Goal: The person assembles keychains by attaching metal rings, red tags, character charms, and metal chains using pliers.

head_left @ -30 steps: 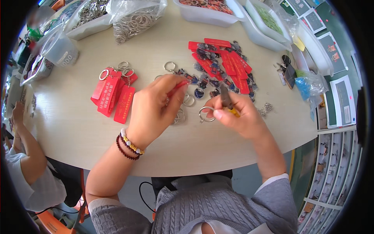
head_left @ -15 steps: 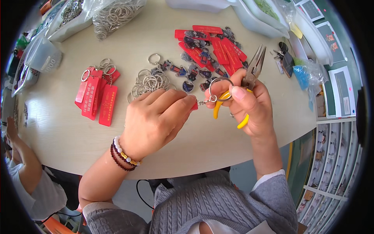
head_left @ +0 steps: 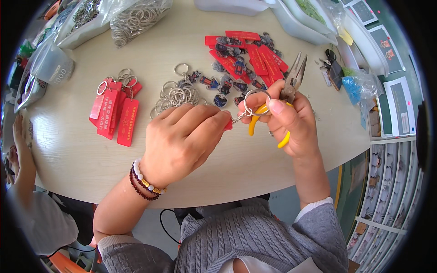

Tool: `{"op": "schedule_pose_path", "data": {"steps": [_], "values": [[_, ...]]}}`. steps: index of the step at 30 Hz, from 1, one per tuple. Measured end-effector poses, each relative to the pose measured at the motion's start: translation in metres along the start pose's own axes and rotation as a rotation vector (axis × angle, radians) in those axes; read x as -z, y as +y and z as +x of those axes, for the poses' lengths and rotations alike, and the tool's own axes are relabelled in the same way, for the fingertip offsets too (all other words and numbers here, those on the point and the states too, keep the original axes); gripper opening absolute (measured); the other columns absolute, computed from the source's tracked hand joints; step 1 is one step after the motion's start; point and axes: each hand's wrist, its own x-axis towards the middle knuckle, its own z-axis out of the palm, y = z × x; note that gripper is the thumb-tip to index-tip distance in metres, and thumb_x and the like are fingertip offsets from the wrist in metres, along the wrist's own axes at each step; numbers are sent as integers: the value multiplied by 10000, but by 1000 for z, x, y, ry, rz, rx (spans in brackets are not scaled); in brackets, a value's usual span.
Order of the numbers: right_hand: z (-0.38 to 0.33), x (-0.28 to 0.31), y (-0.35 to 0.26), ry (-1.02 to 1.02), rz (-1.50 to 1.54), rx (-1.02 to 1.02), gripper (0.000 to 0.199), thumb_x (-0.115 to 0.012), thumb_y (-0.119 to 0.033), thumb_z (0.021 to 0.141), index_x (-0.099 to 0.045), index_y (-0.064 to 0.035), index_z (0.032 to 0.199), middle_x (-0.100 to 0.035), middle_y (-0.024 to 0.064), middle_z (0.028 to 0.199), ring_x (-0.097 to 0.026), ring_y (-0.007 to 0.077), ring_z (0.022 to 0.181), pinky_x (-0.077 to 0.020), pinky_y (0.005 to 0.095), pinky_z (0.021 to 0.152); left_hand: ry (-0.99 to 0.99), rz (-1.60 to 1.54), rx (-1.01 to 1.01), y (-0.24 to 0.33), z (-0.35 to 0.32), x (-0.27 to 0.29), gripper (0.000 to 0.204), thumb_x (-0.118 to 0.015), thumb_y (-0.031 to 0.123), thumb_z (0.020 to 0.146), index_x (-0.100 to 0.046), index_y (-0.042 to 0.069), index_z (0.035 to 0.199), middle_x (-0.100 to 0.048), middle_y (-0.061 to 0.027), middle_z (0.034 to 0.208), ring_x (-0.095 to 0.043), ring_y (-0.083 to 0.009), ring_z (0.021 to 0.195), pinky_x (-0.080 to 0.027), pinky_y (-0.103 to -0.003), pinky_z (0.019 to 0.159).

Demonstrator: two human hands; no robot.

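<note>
My left hand (head_left: 182,139) is closed on a red tag (head_left: 228,124), of which only one end shows beyond the fingers. A short chain (head_left: 237,118) links the tag to a metal key ring (head_left: 257,103). My right hand (head_left: 291,119) pinches that ring between thumb and forefinger. In the same hand lie yellow-handled pliers (head_left: 295,77), their jaws pointing up and away. Past my left hand is a pile of key rings (head_left: 175,96). Beyond the hands are small printed charms (head_left: 224,86) and a heap of red tags (head_left: 265,61).
Red tags with rings (head_left: 109,111) lie at left. A bag of rings (head_left: 136,20) and plastic tubs (head_left: 52,63) stand far left. White bins (head_left: 305,22), keys (head_left: 327,73) and a bag with blue contents (head_left: 359,91) sit at right. Another person's arm (head_left: 22,159) rests at the left edge.
My hands keep their hold on the tag, ring and pliers, with only a slight shift. At the left edge, the other person's arm has moved up and further onto the table.
</note>
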Motion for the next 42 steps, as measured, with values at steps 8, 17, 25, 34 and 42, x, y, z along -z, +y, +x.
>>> {"op": "schedule_pose_path", "data": {"steps": [8,17,25,34,42], "values": [[2,0,-3,-29,-545,340,147,-689,-98,830,-596,-29,920,-613,49,864,-581,132,799,-472,265,750,85,115,-103,-6,4,2,314,-691,60,666,-642,52,976,-639,-44,887,-600,-179,677,-463,-295,560],[-1,-12,-2,-117,-650,276,154,-673,-78,827,-573,5,909,-582,81,786,-580,160,691,-466,291,632,55,168,-157,-2,3,3,333,-690,60,658,-640,59,987,-640,-22,920,-595,-136,666,-463,-262,535],[-4,-25,13,34,-166,89,78,-588,-96,924,-533,-41,935,-495,-44,772,-428,12,665,-371,191,575,87,81,13,10,10,-5,288,-712,17,739,-624,12,1014,-654,-90,945,-649,-209,676,-513,-286,559],[-1,-3,14,-61,807,-300,296,-539,-194,921,-505,-79,1192,-547,65,1137,-530,215,1096,-433,461,960,183,-27,187,6,8,3,242,-641,-53,749,-655,19,979,-658,-123,873,-639,-232,638,-495,-285,545],[-7,20,-1,-67,-668,206,555,-505,18,792,-433,-74,1335,-540,133,1224,-528,280,1149,-413,428,990,243,-11,132,3,5,6,257,-649,-66,740,-658,13,985,-658,-125,892,-638,-228,642,-498,-279,553]]}}
